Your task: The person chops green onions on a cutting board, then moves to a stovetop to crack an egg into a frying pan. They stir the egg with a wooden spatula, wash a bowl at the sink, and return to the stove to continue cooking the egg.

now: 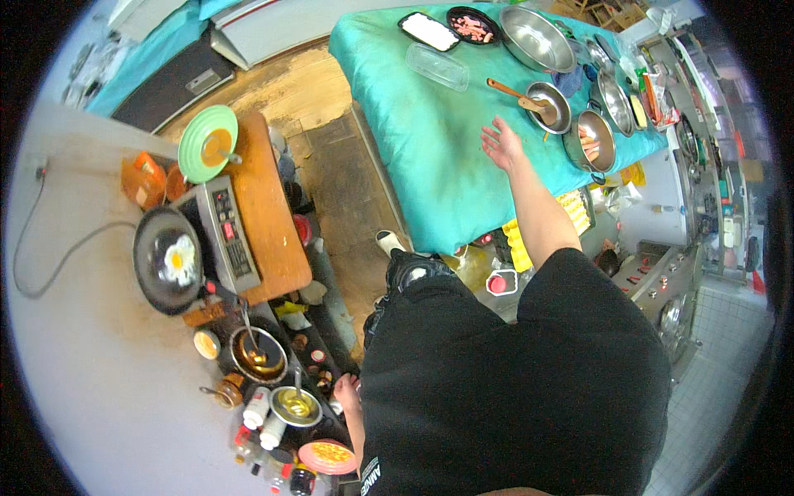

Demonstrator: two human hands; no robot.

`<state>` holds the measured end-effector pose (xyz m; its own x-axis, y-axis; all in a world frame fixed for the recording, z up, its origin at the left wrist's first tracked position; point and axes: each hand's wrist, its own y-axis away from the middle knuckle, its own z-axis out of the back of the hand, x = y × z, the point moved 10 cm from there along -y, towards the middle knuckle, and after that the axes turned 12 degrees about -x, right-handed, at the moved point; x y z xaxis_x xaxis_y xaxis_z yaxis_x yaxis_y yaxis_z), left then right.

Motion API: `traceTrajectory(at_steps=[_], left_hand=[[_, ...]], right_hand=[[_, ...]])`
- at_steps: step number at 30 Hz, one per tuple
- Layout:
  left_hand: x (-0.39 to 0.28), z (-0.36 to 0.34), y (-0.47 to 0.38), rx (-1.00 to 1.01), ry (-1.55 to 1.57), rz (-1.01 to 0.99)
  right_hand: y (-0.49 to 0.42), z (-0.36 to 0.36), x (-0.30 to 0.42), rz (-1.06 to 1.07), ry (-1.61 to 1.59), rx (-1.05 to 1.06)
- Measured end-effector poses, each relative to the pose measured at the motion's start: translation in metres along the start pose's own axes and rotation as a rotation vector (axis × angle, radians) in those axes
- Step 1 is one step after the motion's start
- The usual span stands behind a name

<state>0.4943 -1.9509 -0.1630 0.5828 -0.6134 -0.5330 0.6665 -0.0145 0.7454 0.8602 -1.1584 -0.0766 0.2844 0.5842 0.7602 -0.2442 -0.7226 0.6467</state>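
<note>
My right hand is raised with fingers spread above the teal cloth on the table, holding nothing. Closest to it is a stainless steel bowl with wooden utensils across it. Beside that bowl, a steel pot holds sausage-like pieces. My left hand hangs low by the condiment shelf, partly hidden by my shirt; its grip is unclear. Near it is a bowl of yellow oil with a spoon. At left, a frying pan with a fried egg sits beside an induction cooker.
A green plate of orange-brown liquid stands on the wooden tabletop. A ladle rests in a bowl of dark liquid. A large steel basin, a black plate of diced pink meat and a clear lid lie far back.
</note>
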Motion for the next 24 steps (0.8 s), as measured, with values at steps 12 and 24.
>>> traceTrajectory(at_steps=[12,24], left_hand=[[-0.143,-0.061,0.028,-0.058,-0.173,0.038],[-0.207,-0.123,0.015,0.104,-0.134,-0.019]], right_hand=[[-0.172,-0.059,0.074,-0.146,-0.266,-0.212],[-0.13,-0.015,0.077,-0.103,-0.794,-0.227]])
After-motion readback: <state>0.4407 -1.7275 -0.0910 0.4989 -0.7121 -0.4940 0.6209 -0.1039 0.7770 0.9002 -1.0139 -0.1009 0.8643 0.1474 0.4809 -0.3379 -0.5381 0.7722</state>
